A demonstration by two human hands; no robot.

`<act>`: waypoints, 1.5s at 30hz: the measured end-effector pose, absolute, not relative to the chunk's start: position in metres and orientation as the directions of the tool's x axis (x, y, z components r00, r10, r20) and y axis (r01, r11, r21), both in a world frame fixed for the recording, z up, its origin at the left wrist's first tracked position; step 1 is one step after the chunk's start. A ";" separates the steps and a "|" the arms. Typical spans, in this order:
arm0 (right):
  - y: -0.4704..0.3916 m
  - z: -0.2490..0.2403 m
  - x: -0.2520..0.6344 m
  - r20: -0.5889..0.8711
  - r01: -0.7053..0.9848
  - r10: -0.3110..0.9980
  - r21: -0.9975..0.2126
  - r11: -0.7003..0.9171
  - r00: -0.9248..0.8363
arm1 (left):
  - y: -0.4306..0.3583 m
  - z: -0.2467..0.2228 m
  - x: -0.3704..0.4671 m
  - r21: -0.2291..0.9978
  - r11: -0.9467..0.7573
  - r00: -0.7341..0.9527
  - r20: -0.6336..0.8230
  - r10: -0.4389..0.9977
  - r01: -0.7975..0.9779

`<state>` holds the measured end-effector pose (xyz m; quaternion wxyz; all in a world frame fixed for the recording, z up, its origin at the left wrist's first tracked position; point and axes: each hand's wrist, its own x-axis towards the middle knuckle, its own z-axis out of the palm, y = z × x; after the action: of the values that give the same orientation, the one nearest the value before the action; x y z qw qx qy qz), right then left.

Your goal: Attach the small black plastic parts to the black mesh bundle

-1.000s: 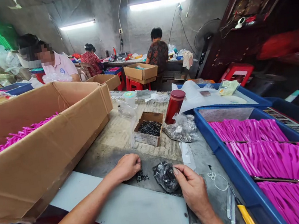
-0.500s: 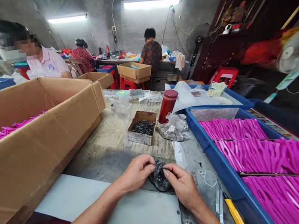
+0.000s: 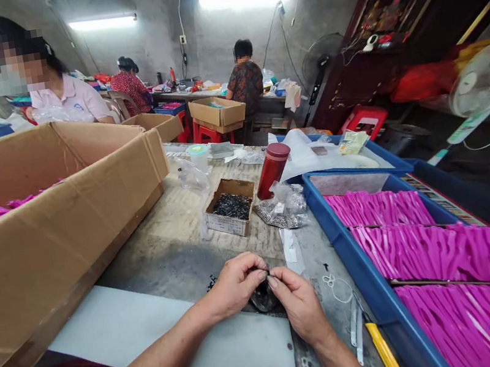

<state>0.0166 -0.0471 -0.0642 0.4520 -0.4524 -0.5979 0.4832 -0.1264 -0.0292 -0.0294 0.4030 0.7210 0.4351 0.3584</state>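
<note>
My left hand [image 3: 241, 282] and my right hand [image 3: 297, 294] meet at the fingertips, thumb and forefinger pinched on each. Whatever is between the fingertips is too small and hidden to make out. Right beneath them is a dark, rounded, shiny thing [image 3: 263, 298], partly covered by the fingers; I cannot tell if it is a dish or a bag. A few small black pieces [image 3: 212, 282] lie just beyond my left wrist. Farther back stands a small cardboard box [image 3: 228, 224] filled with small dark metal parts [image 3: 232, 206].
A large cardboard box [image 3: 69, 217] with magenta pieces stands left. On the right, a blue crate [image 3: 355, 265] holds rows of magenta strips [image 3: 432, 247]. A red flask [image 3: 273, 169], a bag of metal parts [image 3: 283, 207] and a yellow-handled tool [image 3: 384, 352] are nearby. Other people sit behind.
My left hand has shifted right, so the fingertips of both hands now come together over the dark thing. Small black pieces left of it have come into sight. The view has shifted slightly.
</note>
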 end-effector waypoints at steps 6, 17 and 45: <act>-0.047 -0.064 0.016 0.151 0.166 0.973 -0.970 0.180 -0.175 | -0.028 -0.033 -0.126 0.875 -0.325 0.362 0.190 0.912 0.359; -0.040 -0.070 0.023 0.279 0.560 0.960 -0.792 0.242 -0.021 | -0.030 -0.039 -0.131 0.768 -0.380 0.310 0.247 0.918 0.515; -0.037 -0.079 0.018 0.488 0.635 0.870 -0.648 0.420 -0.077 | -0.027 -0.054 -0.135 0.794 -0.262 0.231 0.157 0.960 0.549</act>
<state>0.0180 -0.0368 -0.0795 0.4354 -0.5216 -0.7213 0.1344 -0.1352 -0.0267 -0.0545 0.3088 0.7211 0.5232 0.3330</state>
